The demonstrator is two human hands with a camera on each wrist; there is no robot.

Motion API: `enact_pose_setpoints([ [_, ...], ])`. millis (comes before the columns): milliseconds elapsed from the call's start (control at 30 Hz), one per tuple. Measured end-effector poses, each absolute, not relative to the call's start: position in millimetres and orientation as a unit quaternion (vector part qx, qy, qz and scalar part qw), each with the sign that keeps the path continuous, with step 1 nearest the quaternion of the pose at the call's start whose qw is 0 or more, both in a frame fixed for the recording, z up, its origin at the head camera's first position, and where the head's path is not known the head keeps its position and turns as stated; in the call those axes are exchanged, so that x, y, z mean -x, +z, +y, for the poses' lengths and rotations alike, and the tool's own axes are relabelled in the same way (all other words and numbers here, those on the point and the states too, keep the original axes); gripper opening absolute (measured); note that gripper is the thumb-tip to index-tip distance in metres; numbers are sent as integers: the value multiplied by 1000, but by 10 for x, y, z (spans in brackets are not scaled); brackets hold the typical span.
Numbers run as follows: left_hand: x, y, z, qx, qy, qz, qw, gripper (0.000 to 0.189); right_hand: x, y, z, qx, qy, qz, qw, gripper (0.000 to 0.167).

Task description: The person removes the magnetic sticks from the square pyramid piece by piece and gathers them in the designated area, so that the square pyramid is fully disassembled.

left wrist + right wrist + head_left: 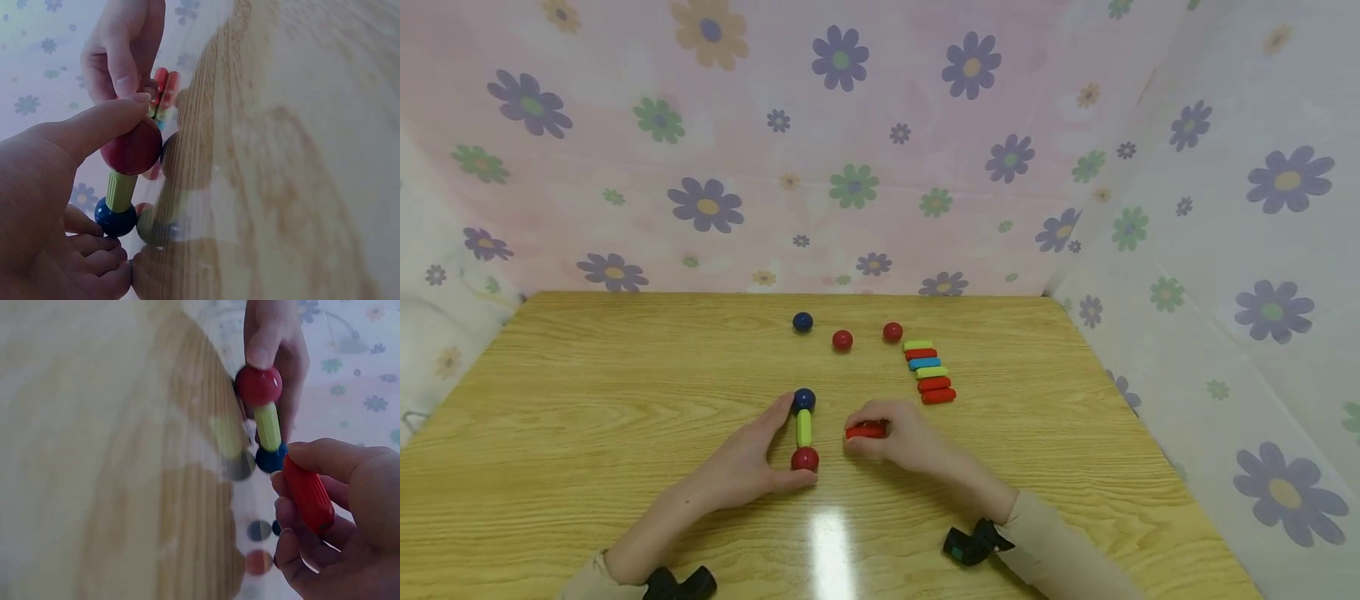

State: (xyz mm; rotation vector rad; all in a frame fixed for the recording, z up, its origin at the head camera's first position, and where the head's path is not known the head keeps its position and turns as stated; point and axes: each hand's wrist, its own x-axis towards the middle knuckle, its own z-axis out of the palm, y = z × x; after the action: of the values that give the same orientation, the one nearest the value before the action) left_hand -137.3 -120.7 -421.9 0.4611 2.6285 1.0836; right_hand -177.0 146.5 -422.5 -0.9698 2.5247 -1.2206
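Observation:
My left hand (747,458) grips a small joined piece lying on the table, its thumb at the red ball (805,458) and its fingers at the blue ball (804,400). A yellow-green ribbed rod (804,427) links the two balls in a line. To the right of it, my right hand (901,435) pinches a loose red rod (307,494) between thumb and fingers. In the head view one end of that rod points toward the joined piece, with a gap between them.
Farther back on the wooden table (647,375) sit a loose blue ball (802,322) and two red balls, one in the middle (842,340) and one at right (892,332). Several coloured rods lie in a row at right, including a blue rod (925,364). A flowered curtain (760,167) hangs behind.

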Motion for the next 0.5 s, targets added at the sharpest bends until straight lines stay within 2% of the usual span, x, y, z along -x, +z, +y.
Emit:
enact_pose_setpoints([
  [500,1360,-4208,-1214,-164,373,904,126,116,1904,-4233,1933,248,-400,882,27,24],
])
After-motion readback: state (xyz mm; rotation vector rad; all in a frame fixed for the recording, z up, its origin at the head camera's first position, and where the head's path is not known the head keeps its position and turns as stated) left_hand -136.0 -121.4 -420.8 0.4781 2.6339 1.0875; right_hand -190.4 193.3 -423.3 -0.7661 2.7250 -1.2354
